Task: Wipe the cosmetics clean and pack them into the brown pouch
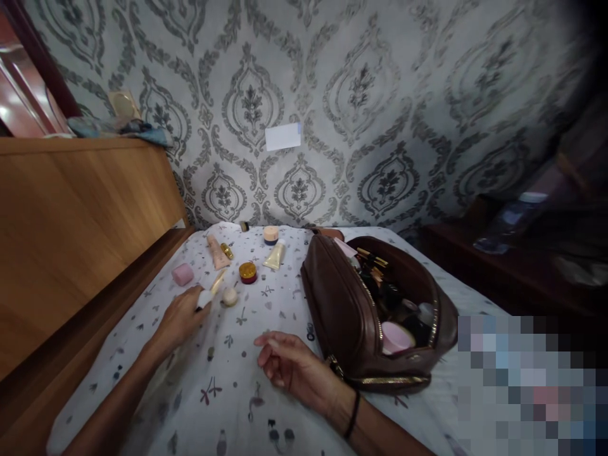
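Holding right hand [291, 368] loosely curled, empty, at lower centre, near brown bag [336, 297]. Gripping white-and-gold item [204, 299] in closed left hand [182, 315], left of centre, just beside cream jar [230, 297]. Apparently placing or lifting, cannot tell which. Next, likely calls for avoiding gold-lidded pot [247, 273] higher up.

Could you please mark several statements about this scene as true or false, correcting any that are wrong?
1. The brown bag is unzipped, showing items inside. True.
2. The left hand holds a small item with a white end. True.
3. The bag is to the left of both hands. False: it is to the right of the left hand, beside the right forearm.
4. The gold-lidded jar stands on the patterned sheet. True.
5. The right hand grips that jar. False: nothing shows in that hand.
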A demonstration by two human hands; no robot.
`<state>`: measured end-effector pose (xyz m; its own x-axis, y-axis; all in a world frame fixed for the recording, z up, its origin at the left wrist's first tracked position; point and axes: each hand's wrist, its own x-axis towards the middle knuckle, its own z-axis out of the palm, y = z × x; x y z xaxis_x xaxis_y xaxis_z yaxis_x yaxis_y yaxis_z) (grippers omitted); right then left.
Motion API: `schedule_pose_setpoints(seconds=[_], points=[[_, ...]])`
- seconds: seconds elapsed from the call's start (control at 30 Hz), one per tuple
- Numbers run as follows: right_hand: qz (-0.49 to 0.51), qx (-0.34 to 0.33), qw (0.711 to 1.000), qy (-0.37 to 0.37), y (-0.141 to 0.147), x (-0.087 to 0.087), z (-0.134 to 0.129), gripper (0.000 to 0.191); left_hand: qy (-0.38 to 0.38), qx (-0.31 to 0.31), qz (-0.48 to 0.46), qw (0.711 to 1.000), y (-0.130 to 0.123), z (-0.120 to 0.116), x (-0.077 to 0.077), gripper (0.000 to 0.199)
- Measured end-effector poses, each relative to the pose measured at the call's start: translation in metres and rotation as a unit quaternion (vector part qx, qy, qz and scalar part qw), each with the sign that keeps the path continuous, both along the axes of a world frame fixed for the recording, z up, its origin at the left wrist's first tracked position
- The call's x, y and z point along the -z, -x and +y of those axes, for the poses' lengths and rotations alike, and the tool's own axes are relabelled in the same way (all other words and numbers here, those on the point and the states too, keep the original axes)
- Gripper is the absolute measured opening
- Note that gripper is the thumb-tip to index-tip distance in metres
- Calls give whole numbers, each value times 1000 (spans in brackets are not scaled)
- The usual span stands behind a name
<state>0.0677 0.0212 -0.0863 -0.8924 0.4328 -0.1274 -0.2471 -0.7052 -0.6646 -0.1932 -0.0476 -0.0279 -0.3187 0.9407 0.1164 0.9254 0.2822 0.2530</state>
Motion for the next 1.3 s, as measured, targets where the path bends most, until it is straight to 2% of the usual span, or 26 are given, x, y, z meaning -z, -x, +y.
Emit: schedule_pose_setpoints(seconds=[0.07, 0.13, 0.2, 0.27, 0.4, 0.53, 0.67, 0.73, 0.8, 0.9, 0.97, 1.07, 1.17, 1.23, 1.3], points=[[-5, 13, 1000, -7, 1, 2, -1, 41, -43, 79, -63, 994, -15, -9, -6, 21], [-4, 35, 999, -11, 3, 3, -1, 50, -56, 180, -118, 975, -34, -17, -10, 21], [1, 60, 998, -17, 5, 4, -2, 60, -36, 274, -123, 953, -50, -23, -11, 18], [1, 78, 997, -27, 6, 4, -4, 64, -22, 331, -94, 939, -61, -28, -8, 19], [-17, 92, 994, -51, 8, 6, -8, 55, -35, 338, -12, 940, -65, -33, 2, 36], [-28, 107, 990, -90, 6, 10, -10, 54, -84, 339, 62, 935, -68, -33, 17, 33], [-17, 120, 985, -125, 3, 12, -10, 53, -132, 304, 142, 933, -68, -32, 37, 38], [-7, 136, 982, -132, 3, 11, -9, 51, -148, 265, 139, 943, -61, -30, 45, 38], [1, 155, 979, -134, 2, 10, -8, 48, -147, 216, 72, 963, -53, -28, 46, 37], [8, 167, 975, -146, 2, 6, -8, 45, -103, 153, -125, 975, -50, -27, 32, 31], [8, 164, 972, -166, 1, 4, -9, 44, -94, 128, -240, 958, -55, -25, 19, 35], [0, 154, 969, -195, 0, 1, -10, 45, -124, 48, -340, 931, -64, -20, 8, 45], [-21, 145, 961, -235, -3, 1, -10, 49, -150, -30, -432, 889, -68, -13, 10, 51], [-42, 145, 951, -272, -4, 2, -10, 50, -165, -62, -481, 859, -68, -8, 15, 52], [-71, 147, 934, -318, -6, 4, -10, 50, -181, -87, -500, 842, -69, -3, 20, 52]])
